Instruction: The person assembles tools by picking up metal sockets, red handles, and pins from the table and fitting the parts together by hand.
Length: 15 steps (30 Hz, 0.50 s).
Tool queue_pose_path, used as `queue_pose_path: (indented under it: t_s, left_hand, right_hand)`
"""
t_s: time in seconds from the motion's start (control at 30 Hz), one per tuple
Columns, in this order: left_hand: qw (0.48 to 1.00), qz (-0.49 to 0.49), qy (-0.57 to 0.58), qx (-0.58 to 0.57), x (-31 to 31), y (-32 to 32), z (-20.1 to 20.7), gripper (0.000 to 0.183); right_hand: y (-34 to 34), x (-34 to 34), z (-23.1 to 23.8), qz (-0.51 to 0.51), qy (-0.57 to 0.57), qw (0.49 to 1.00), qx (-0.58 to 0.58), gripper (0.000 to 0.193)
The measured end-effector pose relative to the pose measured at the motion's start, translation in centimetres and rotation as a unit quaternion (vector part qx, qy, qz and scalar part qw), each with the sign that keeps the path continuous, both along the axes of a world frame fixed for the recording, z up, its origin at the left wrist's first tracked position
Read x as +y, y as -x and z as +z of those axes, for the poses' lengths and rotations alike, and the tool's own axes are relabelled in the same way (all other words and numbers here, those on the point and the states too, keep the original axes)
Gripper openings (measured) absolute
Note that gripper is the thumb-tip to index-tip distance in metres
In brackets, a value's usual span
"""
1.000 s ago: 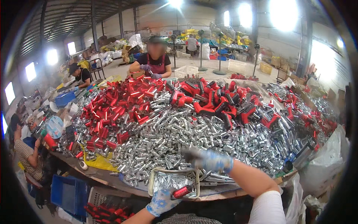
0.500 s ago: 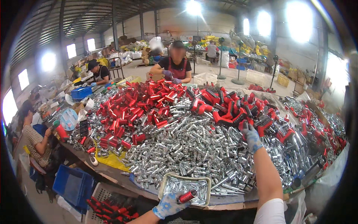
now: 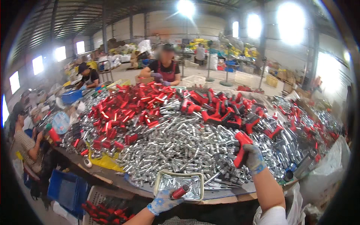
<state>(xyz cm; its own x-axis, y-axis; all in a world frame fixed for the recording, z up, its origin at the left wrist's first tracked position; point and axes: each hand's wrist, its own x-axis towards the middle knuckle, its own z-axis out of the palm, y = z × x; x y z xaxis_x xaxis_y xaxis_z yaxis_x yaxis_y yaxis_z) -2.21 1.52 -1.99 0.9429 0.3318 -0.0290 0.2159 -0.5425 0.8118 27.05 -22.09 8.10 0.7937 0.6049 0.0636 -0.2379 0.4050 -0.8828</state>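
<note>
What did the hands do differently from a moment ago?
The right hand reached far out to the pile of red and black handles, took hold of one, and has drawn back toward the person with the red and black handle in its grip. The left hand stayed by the small tray at the table edge, holding the same red tube. The heap of silver tubes looks unchanged.

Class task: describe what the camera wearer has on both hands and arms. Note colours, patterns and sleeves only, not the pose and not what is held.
Both hands wear knit work gloves, pale with a blue speckled pattern: the left hand and the right hand. The gloves end at the wrists, and the forearms beyond them are uncovered. A white short sleeve shows at the right upper arm. No sleeve is visible on the left arm.
</note>
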Motion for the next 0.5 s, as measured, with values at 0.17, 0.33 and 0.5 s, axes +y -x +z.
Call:
queue_pose_path:
  t_s: [0.17,0.33,0.5]
  left_hand:
    - [0.998,-0.052,-0.031,-0.015,-0.1,0.9,0.1,0.039]
    - [0.985,-0.089,-0.149,-0.006,0.5,2.6,1.3,0.037]
    - [0.945,-0.194,-0.245,-0.101,-0.8,1.4,1.2,0.038]
  right_hand:
    - [5.6,-2.0,0.9,0.093,0.107,0.988,-0.055,0.075]
    - [10.3,-2.6,1.9,0.224,0.421,0.847,-0.236,0.058]
    - [13.9,-1.2,1.9,0.322,0.388,0.749,-0.429,0.051]
